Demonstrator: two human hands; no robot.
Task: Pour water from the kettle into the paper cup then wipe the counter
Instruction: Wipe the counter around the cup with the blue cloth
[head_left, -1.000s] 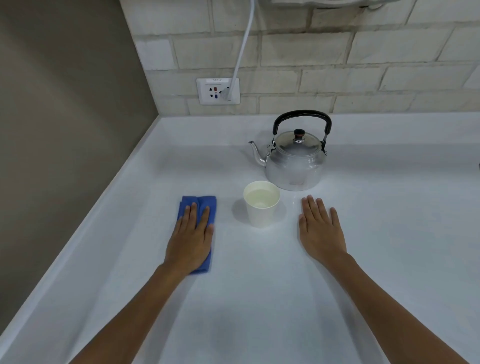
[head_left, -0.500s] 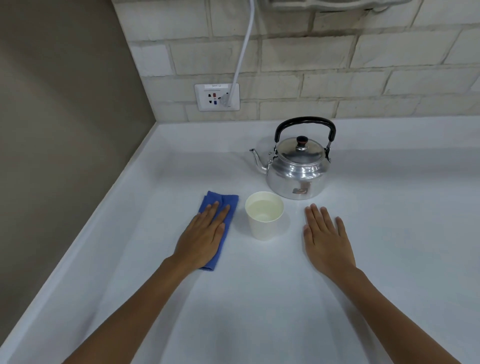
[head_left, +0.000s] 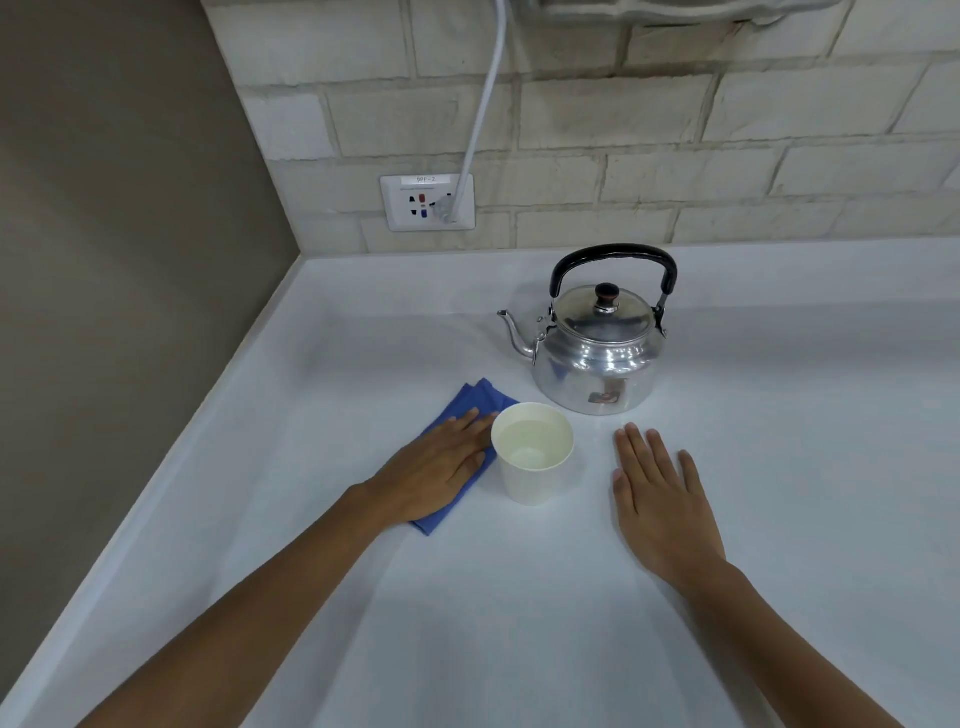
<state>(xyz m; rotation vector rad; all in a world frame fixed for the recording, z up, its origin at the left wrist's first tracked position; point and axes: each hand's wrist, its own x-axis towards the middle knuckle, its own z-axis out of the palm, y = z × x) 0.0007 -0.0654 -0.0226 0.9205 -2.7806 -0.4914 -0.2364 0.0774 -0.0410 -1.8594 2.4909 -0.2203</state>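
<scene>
A white paper cup (head_left: 531, 467) holding water stands upright on the white counter (head_left: 519, 623). Behind it and to the right sits a shiny metal kettle (head_left: 597, 358) with a black handle, its spout pointing left. My left hand (head_left: 436, 470) lies flat, palm down, pressing a folded blue cloth (head_left: 480, 397) onto the counter; its fingertips reach the cup's left side. Most of the cloth is hidden under the hand. My right hand (head_left: 657, 499) rests flat on the counter to the right of the cup, fingers apart, holding nothing.
A brick backsplash runs along the back with a wall socket (head_left: 427, 202) and a white cable (head_left: 483, 104) plugged into it. A brown side wall (head_left: 104, 260) borders the counter on the left.
My left hand has slid the blue cloth to the right and away from me, up against the cup. The right hand, the cup and the kettle have stayed in place.
</scene>
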